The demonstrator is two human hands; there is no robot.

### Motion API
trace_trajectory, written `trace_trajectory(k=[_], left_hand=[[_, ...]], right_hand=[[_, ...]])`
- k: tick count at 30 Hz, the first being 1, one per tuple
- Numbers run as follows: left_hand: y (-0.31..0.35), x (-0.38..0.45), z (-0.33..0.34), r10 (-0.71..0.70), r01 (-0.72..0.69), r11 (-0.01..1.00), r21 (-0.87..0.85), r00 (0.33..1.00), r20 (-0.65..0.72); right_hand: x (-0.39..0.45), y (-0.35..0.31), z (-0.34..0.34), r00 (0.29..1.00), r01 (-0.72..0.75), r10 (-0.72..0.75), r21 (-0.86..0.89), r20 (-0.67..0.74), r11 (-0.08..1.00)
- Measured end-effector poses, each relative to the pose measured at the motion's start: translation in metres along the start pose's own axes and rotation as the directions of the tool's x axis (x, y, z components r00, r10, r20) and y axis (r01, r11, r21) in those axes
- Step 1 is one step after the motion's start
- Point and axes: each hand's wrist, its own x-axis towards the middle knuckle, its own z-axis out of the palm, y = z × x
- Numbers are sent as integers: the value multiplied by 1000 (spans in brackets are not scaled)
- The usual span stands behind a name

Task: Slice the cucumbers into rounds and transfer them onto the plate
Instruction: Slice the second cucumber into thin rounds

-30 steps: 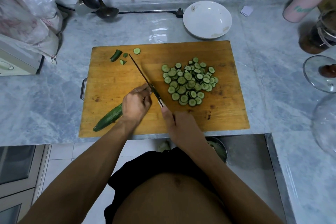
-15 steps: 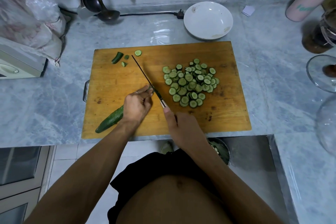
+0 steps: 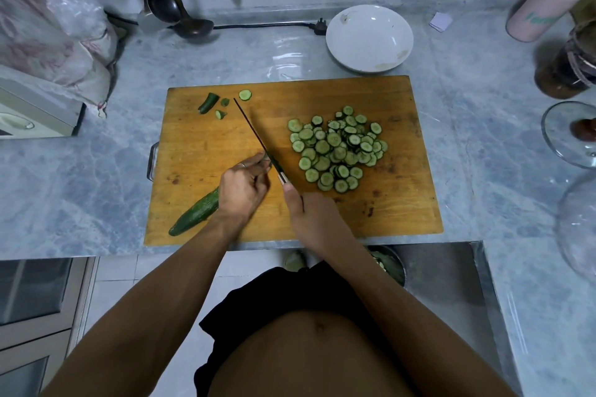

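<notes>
The likeliest slip here is a nick to the left hand [image 3: 243,185]: its fingertips sit right against the side of the knife [image 3: 258,138], and if they creep past the knuckles as the cucumber [image 3: 196,215] gets shorter, the blade would catch them. The cucumber is round and wet-looking, so it could also roll under the cut and give wedges instead of rounds. A third worry is the pile of slices [image 3: 337,150], heaped loosely at about 3 o'clock from the blade (a careless sweep could send some off the cutting board [image 3: 403,203] onto the tabletop [image 3: 96,177]).

The left hand lies over the cut end of the cucumber, fingers curled down and clamped on it, with the uncut length trailing out from under the wrist toward 7 o'clock. The right hand [image 3: 314,219] is wrapped around the knife handle, thumb stretched forward along the top; the blade points toward 11 o'clock, its heel at the cucumber's cut end.

The plate [image 3: 342,42] stands off the board at its 12 o'clock edge, with no slices on it yet, so by my reading the slicing is unfinished and the transfer has not begun. A few trimmed end pieces [image 3: 209,102] lie near the knife tip.
</notes>
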Motion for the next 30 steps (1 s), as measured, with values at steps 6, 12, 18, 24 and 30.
trace_trajectory(k=[6,12,18,24,30], left_hand=[[-1,0,-1,17,-17,1000,20,1000,-13],[10,-10,-5,-12,18,986,164,999,-38],[22,-13,1,37,-29,993,116,997,-64],[21,-12,10,36,-27,994,109,996,-85],[28,-9,5,16,-6,991,135,997,-73]], right_hand=[[8,0,7,1000,16,-17,-16,-20,1000],[-1,12,-9,996,4,4,84,-89,996],[-11,27,-23,995,-32,42,105,-95,994],[-21,34,-28,999,32,-30,44,-45,998],[-19,33,-30,997,71,-71,-5,11,997]])
